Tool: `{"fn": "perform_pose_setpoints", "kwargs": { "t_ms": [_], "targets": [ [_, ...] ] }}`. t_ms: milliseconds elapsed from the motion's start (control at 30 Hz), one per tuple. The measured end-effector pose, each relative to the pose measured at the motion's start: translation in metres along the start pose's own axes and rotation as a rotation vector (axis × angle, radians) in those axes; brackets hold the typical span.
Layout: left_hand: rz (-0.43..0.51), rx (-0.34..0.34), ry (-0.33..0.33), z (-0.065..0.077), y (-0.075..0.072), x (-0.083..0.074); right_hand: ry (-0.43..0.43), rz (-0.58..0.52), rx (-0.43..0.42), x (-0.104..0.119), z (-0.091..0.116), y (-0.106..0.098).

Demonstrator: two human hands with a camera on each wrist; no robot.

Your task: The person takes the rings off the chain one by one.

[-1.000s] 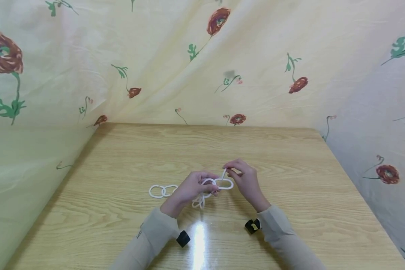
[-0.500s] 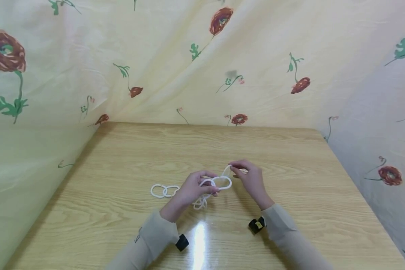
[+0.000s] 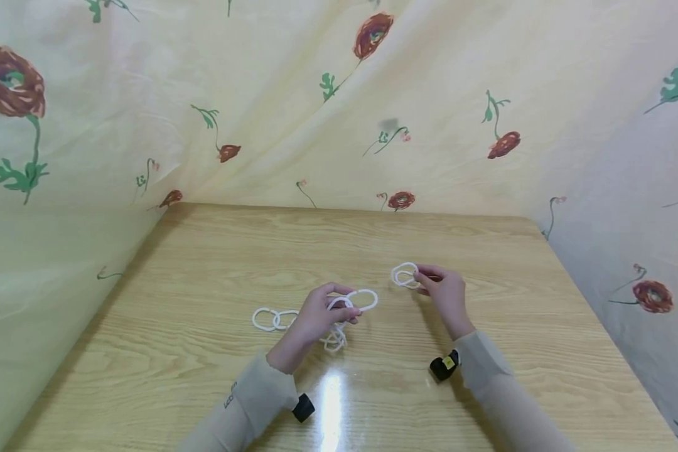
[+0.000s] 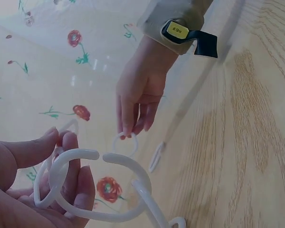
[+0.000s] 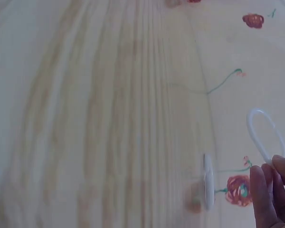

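Observation:
White plastic chain links are in both hands. My left hand (image 3: 315,314) pinches a link of a chain between thumb and fingers; an end link (image 3: 363,300) sticks out to the right. More links (image 3: 334,339) hang bunched below that hand. One chain link (image 4: 109,216) shows a gap in its ring in the left wrist view. My right hand (image 3: 446,296) pinches a separate oval link (image 5: 259,128) by its edge, apart from the chain. Close by, another loose link (image 5: 208,183) lies on the table, partly overlapped by the held one in the head view.
Two joined links (image 3: 264,319) lie on the wooden table (image 3: 203,263) left of the left hand; the forearm hides where they continue. Flowered cloth (image 3: 282,113) hangs behind the table and at both sides. Black wrist cameras (image 3: 443,366) sit at the cuffs.
My right hand has drawn its link away from the chain's end link, moving right, and the two are now apart. My left hand has stayed nearly in place, still holding the chain.

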State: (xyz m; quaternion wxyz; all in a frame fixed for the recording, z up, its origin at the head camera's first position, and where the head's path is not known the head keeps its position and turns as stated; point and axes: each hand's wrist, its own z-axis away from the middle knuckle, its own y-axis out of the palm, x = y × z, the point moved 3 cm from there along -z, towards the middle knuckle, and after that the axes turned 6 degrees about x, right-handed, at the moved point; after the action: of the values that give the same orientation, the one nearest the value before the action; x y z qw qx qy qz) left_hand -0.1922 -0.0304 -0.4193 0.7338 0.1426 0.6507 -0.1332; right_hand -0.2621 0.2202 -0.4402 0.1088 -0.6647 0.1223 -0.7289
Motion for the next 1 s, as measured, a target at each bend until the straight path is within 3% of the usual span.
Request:
{"fn": "perform_pose_setpoints", "kwargs": {
  "t_ms": [333, 600, 800, 1000],
  "targets": [
    [-0.021, -0.054, -0.028, 0.0, -0.003, 0.004, 0.1, -0.055, -0.086, -0.012, -0.01, -0.029],
    [-0.003, -0.054, -0.023, 0.002, -0.004, 0.003, 0.174, -0.031, -0.064, -0.021, -0.015, -0.043],
    [0.001, -0.06, -0.044, 0.003, -0.005, 0.003, 0.233, -0.06, -0.045, -0.026, -0.018, -0.046],
    [0.002, -0.051, -0.054, 0.003, -0.005, 0.003, 0.268, -0.016, -0.04, -0.029, -0.021, -0.047]
  ]
}}
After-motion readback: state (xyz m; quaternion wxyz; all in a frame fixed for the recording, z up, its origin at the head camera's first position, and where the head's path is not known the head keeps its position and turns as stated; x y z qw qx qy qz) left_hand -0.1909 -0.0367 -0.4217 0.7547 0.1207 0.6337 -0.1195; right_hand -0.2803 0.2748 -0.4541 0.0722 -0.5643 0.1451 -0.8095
